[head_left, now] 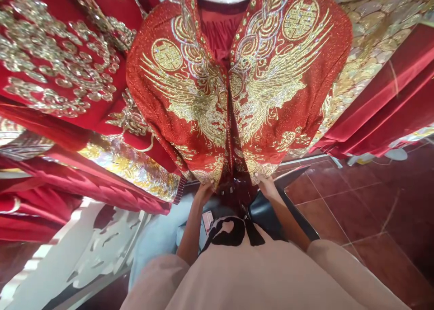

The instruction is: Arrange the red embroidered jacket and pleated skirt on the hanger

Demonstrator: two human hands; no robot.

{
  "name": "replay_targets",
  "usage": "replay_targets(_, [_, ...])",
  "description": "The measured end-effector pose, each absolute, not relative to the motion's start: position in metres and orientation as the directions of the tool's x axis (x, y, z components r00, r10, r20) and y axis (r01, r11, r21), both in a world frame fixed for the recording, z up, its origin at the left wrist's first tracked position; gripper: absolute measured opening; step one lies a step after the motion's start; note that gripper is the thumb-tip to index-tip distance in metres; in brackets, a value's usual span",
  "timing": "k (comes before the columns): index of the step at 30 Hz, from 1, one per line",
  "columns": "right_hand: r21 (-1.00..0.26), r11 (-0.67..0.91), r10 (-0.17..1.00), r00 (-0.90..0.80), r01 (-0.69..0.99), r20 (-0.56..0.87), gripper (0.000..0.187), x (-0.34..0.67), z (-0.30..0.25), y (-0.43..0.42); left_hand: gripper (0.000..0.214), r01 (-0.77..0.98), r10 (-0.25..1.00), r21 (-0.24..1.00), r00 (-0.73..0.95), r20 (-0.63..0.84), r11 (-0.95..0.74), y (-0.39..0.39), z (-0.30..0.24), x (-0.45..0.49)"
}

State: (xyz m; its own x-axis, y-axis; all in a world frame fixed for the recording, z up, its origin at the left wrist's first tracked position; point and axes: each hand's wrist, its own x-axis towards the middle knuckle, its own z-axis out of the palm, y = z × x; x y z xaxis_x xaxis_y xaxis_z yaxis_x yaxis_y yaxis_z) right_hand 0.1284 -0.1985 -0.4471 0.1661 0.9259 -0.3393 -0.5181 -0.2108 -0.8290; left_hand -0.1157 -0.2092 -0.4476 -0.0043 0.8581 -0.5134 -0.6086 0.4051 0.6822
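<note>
In front of me hangs a glittery red jacket [298, 106] with gold embroidered winged birds and round emblems on both front panels. Its front parts slightly down the middle, and gathered red cloth shows inside the neckline. My left hand [205, 192] pinches the bottom corner of the left front panel, thumb on top. On the other side of the opening, my right hand [266, 186] grips the matching hem corner of the right panel. Both hands are closed on the hem, with most fingers hidden behind the cloth.
Red garments with crystal beading [61, 57] crowd the left. Gold scale-patterned cloth [376, 34] and red velvet fabric [383, 97] hang at the right. A white carved panel [101, 242] stands lower left. Below me are a dark seat [271, 215], a phone [207, 219] and red floor tiles [359, 210].
</note>
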Motion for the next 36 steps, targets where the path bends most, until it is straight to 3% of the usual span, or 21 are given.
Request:
replay_targets(4, [-0.803,-0.288,0.934,0.034,-0.522,-0.356,0.031,0.108,-0.431,-0.222,0.037,-0.593,0.849,0.656,0.095,-0.519,0.467,-0.227,-0.435,-0.097])
replay_targets(8, [-0.833,-0.235,0.939,0.104,-0.501,-0.328,0.036,0.088,-0.415,-0.229,0.041,-0.611,0.854,0.649,0.091,-0.512,0.454,-0.233,-0.427,-0.07])
replay_targets(11, [-0.828,-0.211,0.957,0.061,-0.52,-0.282,0.041,0.081,-0.405,-0.229,0.048,-0.65,0.869,0.643,0.056,-0.491,0.405,-0.233,-0.422,-0.054])
replay_targets(23, [-0.834,-0.181,0.952,0.118,-0.521,-0.281,0.034,0.072,-0.394,-0.235,0.042,-0.709,0.9,0.646,-0.038,-0.435,0.282,-0.231,-0.413,-0.023])
replay_targets(31, [-0.752,-0.192,0.891,0.21,-0.631,-0.403,0.04,0.068,-0.4,-0.231,0.041,-0.683,0.905,0.694,-0.115,-0.411,0.228,-0.232,-0.421,-0.021])
replay_targets(36, [-0.656,-0.273,0.846,0.149,-0.704,-0.513,0.035,0.065,-0.401,-0.23,0.046,-0.629,0.889,0.757,-0.23,-0.395,0.174,-0.235,-0.427,-0.017])
